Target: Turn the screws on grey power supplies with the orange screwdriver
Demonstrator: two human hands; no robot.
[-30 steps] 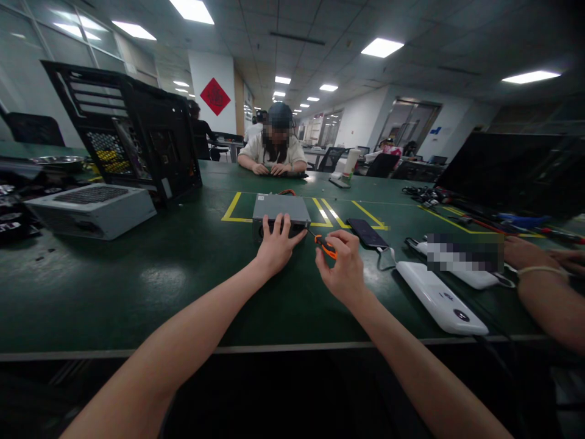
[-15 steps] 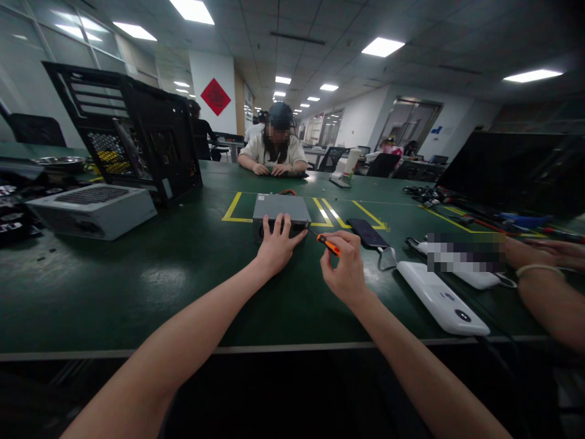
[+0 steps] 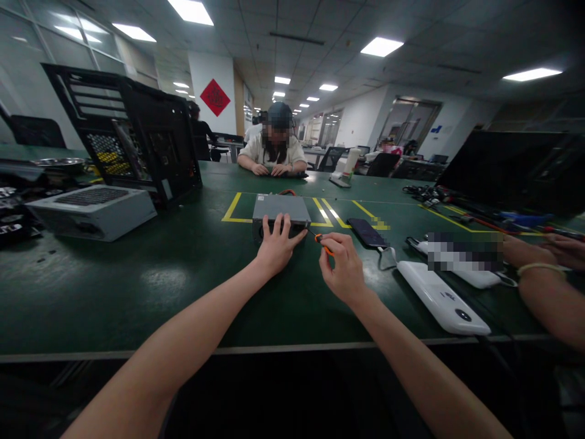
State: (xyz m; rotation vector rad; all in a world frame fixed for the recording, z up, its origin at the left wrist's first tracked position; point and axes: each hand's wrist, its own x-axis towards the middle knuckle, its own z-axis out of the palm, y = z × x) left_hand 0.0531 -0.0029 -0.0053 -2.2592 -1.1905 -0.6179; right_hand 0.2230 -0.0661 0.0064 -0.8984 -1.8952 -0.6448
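Observation:
A grey metal computer power supply (image 3: 286, 207) lies on the green table before me, wires showing behind it. My left hand (image 3: 275, 249) holds it, fingers spread over the near top edge and thumb at the front right corner. An orange-and-black screwdriver (image 3: 325, 244) is pinched in my closed right hand (image 3: 342, 268), to the right of the unit. Its thin shaft points left to that corner, beside my left thumb. Whether the tip sits in a screw is too small to tell.
On the left stand a second power supply (image 3: 94, 210) and an open black computer case (image 3: 137, 134). A phone (image 3: 367, 233) with a cable and a white power bank (image 3: 441, 297) lie right. A co-worker's hand (image 3: 525, 251) is far right; another person (image 3: 274, 149) sits opposite.
My right hand has shifted slightly left and up, and its fingers now cover more of the screwdriver's handle. My left hand and the power supply have stayed in place.

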